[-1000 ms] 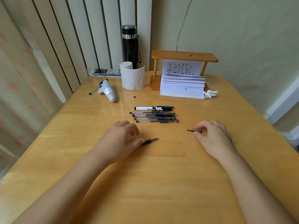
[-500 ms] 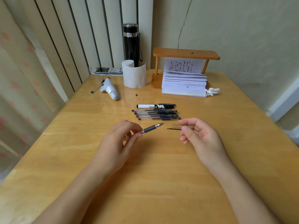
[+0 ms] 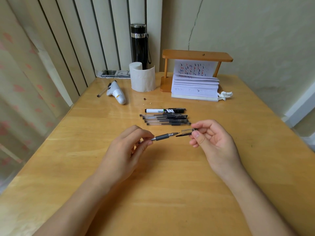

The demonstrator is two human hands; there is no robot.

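Observation:
My left hand (image 3: 126,150) pinches an uncapped black gel pen (image 3: 163,137) above the wooden table (image 3: 162,193), its tip pointing right. My right hand (image 3: 213,143) pinches the pen's clear cap (image 3: 185,132) by its closed end, the open end facing the tip. Tip and cap mouth sit almost together, just apart. Behind them a row of several capped gel pens (image 3: 167,120) lies on the table, with a black and white marker (image 3: 164,110) at its far side.
A roll of tissue (image 3: 142,79), a black flask (image 3: 139,45) and a wooden stand (image 3: 196,56) with a stack of paper (image 3: 195,89) stand at the back. A white handheld device (image 3: 116,95) lies back left. Crumpled tissue (image 3: 225,95) lies at the stack's right.
Both hands lifted off the table, the left with the pen, the right with the cap. They moved toward each other until tip and cap nearly meet.

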